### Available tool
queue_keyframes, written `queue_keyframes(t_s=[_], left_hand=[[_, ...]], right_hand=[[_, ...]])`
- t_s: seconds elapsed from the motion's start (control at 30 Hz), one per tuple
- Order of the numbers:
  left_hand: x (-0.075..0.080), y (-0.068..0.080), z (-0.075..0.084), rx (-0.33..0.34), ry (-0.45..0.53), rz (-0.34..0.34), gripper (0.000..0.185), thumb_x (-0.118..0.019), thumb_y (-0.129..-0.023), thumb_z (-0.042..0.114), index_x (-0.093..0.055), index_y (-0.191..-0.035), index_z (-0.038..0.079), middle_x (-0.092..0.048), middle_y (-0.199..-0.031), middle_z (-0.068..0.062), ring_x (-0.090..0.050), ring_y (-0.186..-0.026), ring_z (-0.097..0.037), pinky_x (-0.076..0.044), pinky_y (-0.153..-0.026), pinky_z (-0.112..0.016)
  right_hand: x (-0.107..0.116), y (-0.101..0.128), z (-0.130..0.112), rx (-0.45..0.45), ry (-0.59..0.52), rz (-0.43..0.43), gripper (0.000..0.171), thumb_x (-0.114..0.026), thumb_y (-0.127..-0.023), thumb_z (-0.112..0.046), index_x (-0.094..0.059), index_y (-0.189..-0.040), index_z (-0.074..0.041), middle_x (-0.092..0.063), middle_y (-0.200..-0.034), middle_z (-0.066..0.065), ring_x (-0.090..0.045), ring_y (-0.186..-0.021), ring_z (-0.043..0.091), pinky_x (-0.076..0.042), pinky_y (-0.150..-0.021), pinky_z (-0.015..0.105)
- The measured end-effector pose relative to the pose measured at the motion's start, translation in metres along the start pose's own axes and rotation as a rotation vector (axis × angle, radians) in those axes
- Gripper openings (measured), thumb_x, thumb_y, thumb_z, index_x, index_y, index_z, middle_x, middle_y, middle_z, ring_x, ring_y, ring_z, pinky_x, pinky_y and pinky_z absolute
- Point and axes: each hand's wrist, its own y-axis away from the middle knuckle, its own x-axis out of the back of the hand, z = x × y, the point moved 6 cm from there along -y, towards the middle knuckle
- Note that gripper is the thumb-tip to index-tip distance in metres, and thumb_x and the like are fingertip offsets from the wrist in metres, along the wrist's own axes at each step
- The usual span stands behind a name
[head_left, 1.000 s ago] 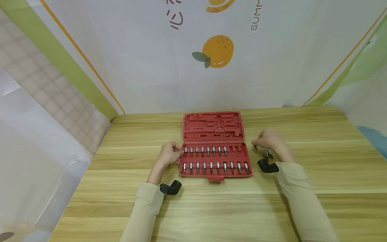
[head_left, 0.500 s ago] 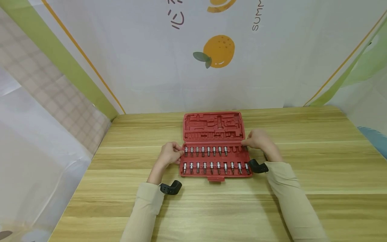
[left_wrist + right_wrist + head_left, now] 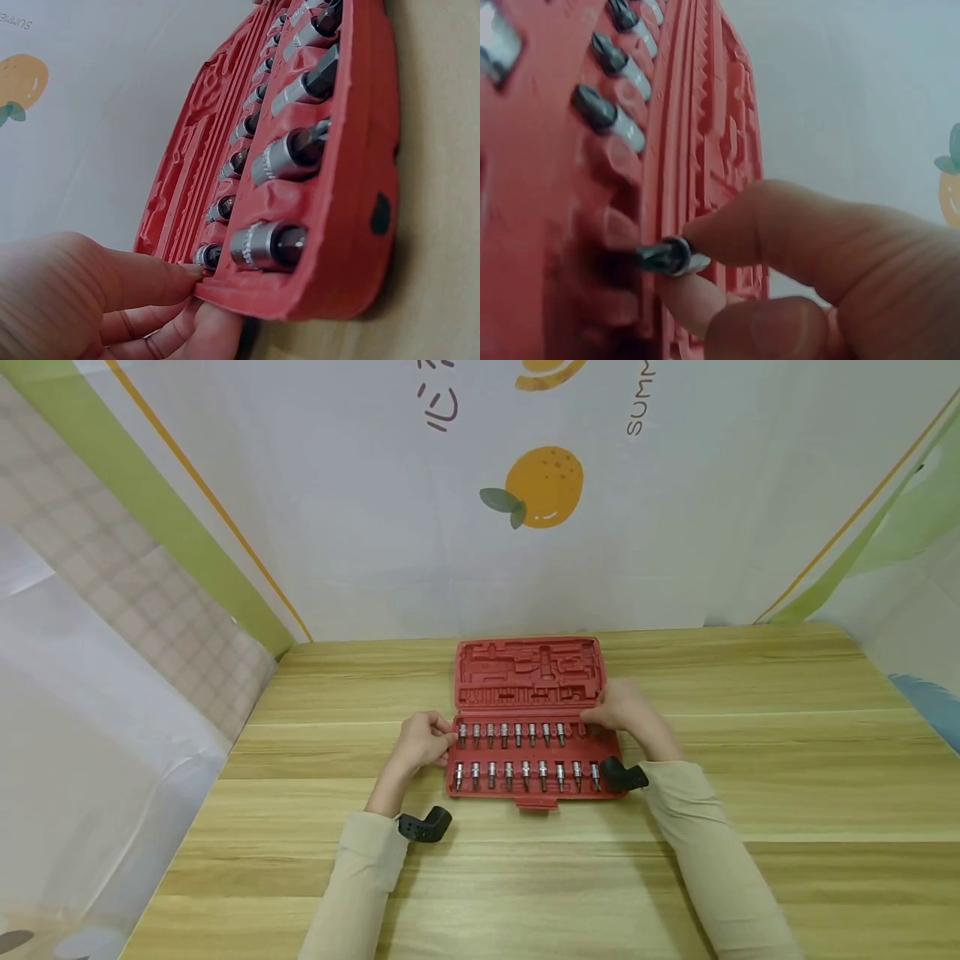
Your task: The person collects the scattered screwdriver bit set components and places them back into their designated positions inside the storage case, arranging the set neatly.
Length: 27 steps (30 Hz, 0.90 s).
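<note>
An open red tool case [image 3: 536,795] lies on the wooden table, with two rows of silver socket bits [image 3: 525,771] in its tray. My left hand [image 3: 423,742] grips the tray's left edge; in the left wrist view its fingers [image 3: 150,281] curl round the red rim [image 3: 352,225] beside the nearest bit [image 3: 270,244]. My right hand [image 3: 618,710] is over the right end of the upper row. The right wrist view shows its thumb and finger [image 3: 780,225] pinching a small socket bit [image 3: 667,256] just above the red tray [image 3: 547,187].
The case's moulded lid [image 3: 528,672] lies flat toward the back wall. Black wrist mounts [image 3: 423,824] [image 3: 618,774] sit by each sleeve. A backdrop with an orange print [image 3: 542,487] rises behind the table [image 3: 525,877], and cloth walls close in left and right.
My right hand has moved left from the table beside the case to the right end of the upper row, carrying a bit. The left hand has stayed on the case's edge.
</note>
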Motion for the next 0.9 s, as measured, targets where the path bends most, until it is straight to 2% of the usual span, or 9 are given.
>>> queue_keyframes(t_s=[0.17, 0.43, 0.67, 0.9], left_hand=[[0.000, -0.001, 0.001, -0.008, -0.009, -0.004, 0.005, -0.060, -0.088, -0.001, -0.058, -0.088, -0.005, -0.056, -0.070, -0.010, -0.054, -0.047, -0.013, -0.056, -0.047, -0.027], [-0.002, -0.002, 0.002, -0.007, -0.008, -0.012, 0.005, -0.061, -0.088, -0.001, -0.058, -0.087, -0.005, -0.057, -0.070, -0.010, -0.054, -0.046, -0.012, -0.056, -0.047, -0.026], [-0.002, -0.002, 0.001, -0.005, -0.007, -0.014, 0.005, -0.061, -0.088, -0.001, -0.059, -0.087, -0.005, -0.057, -0.070, -0.010, -0.054, -0.047, -0.012, -0.056, -0.047, -0.026], [0.000, -0.001, 0.001, -0.011, -0.003, -0.007, 0.005, -0.061, -0.088, -0.001, -0.058, -0.087, -0.005, -0.056, -0.069, -0.010, -0.054, -0.046, -0.012, -0.055, -0.047, -0.026]], right_hand=[[-0.005, -0.004, -0.005, 0.000, 0.009, -0.010, 0.050, -0.067, -0.085, -0.018, -0.036, -0.045, -0.016, -0.028, -0.043, -0.008, -0.027, -0.041, 0.006, -0.022, -0.041, 0.018], [-0.012, -0.008, -0.008, -0.050, -0.002, -0.022, 0.044, -0.067, -0.083, -0.016, -0.037, -0.050, -0.014, -0.028, -0.046, -0.006, -0.029, -0.043, 0.007, -0.027, -0.042, 0.020], [-0.016, -0.010, -0.012, -0.041, 0.032, -0.026, 0.045, -0.068, -0.080, -0.014, -0.037, -0.047, -0.016, -0.026, -0.044, -0.007, -0.028, -0.041, 0.007, -0.029, -0.041, 0.019], [-0.018, -0.012, -0.015, -0.083, 0.061, -0.059, 0.040, -0.072, -0.079, -0.013, -0.041, -0.052, -0.014, -0.028, -0.045, -0.005, -0.029, -0.042, 0.008, -0.033, -0.043, 0.022]])
